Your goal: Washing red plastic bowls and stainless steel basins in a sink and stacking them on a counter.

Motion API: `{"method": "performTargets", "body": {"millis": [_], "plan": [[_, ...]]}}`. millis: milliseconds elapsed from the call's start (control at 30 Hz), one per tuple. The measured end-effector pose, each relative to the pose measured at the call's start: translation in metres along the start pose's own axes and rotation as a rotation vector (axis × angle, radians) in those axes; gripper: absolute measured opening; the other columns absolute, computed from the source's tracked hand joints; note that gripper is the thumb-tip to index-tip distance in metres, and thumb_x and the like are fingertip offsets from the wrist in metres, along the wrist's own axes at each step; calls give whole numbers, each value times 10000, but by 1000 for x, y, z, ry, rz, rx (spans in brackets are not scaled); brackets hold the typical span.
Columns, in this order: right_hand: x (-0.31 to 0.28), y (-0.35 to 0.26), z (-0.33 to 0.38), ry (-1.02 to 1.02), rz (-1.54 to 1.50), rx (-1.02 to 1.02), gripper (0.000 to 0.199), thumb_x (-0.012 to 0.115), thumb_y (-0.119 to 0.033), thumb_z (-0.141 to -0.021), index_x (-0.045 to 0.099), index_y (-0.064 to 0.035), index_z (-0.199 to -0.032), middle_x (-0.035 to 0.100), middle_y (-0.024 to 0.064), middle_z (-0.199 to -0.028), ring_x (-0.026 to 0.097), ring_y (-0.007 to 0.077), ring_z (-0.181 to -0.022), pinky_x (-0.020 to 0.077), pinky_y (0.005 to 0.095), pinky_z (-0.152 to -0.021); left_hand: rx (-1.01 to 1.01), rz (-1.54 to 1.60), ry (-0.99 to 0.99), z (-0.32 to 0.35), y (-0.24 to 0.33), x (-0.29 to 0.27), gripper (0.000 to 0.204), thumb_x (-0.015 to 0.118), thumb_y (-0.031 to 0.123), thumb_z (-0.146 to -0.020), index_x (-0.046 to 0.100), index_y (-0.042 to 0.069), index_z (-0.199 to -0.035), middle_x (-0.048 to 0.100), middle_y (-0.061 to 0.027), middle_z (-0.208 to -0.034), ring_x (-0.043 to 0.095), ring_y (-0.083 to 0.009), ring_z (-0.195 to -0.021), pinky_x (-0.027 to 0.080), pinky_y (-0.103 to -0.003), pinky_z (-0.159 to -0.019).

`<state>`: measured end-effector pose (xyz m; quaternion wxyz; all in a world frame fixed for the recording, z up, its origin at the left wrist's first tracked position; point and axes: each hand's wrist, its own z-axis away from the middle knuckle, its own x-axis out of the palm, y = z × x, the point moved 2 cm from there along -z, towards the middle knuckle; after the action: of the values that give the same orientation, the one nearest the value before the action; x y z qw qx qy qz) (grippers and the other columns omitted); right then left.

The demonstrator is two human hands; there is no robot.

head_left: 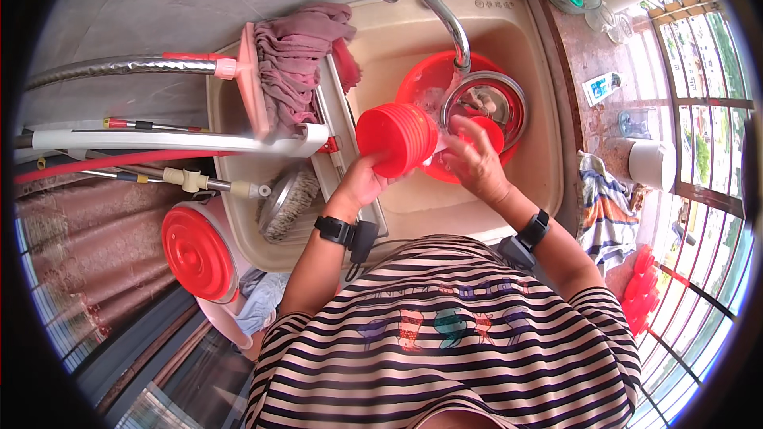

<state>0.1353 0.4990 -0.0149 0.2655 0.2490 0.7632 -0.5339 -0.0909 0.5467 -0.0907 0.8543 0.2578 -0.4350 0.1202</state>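
Note:
My left hand (364, 184) is closed around a stack of red ribbed cups (389, 141), tilted on its side over the sink. Just right of the stack's end is my right hand (483, 167), its fingers curved and apart, slightly blurred. Something whitish shows by its fingertips, too unclear to name. Below both hands a red basin (415, 73) sits in the sink. A shiny steel bowl (518, 103) rests in the basin under the tap (455, 24), with water in it. Another red piece (490, 133) lies partly hidden behind my right hand.
The beige sink (534, 191) has a ridged side compartment at left. Across it lie a mauve cloth (298, 52), a pink squeegee head (251, 83), a white pole (167, 140) and a brush (288, 205). A red-lidded bucket (193, 250) stands lower left; a striped towel (606, 210) hangs right.

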Motion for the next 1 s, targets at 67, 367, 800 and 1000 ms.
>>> {"method": "performTargets", "body": {"millis": [67, 367, 800, 1000], "plan": [[-4, 26, 5, 97, 140, 153, 481, 713, -64, -712, 554, -87, -1165, 495, 150, -1249, 542, 346, -1077, 490, 438, -866, 47, -17, 67, -4, -1, -6, 415, 499, 185, -947, 449, -8, -1310, 549, -162, -1285, 546, -323, -1173, 468, -515, -972], [27, 141, 84, -490, 712, 201, 286, 714, -238, -718, 643, -119, -968, 624, 65, -929, 597, 255, -910, 445, 397, -774, 164, -90, 226, 1, 2, -1, 346, 503, 39, -909, 489, 22, -1254, 581, -113, -1209, 586, -268, -1090, 501, -446, -906], [-4, 117, 36, -532, 288, 465, 220, 620, -280, -844, 638, -61, -826, 653, 148, -827, 635, 356, -803, 486, 477, -717, 211, -50, 293, 9, 7, -6, 370, 514, -14, -877, 513, 65, -1238, 595, -83, -1178, 595, -244, -1072, 505, -405, -872], [9, 84, -11, -308, 417, 43, 136, 609, -218, -809, 639, -101, -748, 623, 76, -743, 618, 289, -764, 450, 423, -739, 208, -22, 299, 13, 10, -5, 355, 502, -8, -882, 515, 42, -1233, 597, -98, -1179, 599, -247, -1066, 505, -408, -874]]}}
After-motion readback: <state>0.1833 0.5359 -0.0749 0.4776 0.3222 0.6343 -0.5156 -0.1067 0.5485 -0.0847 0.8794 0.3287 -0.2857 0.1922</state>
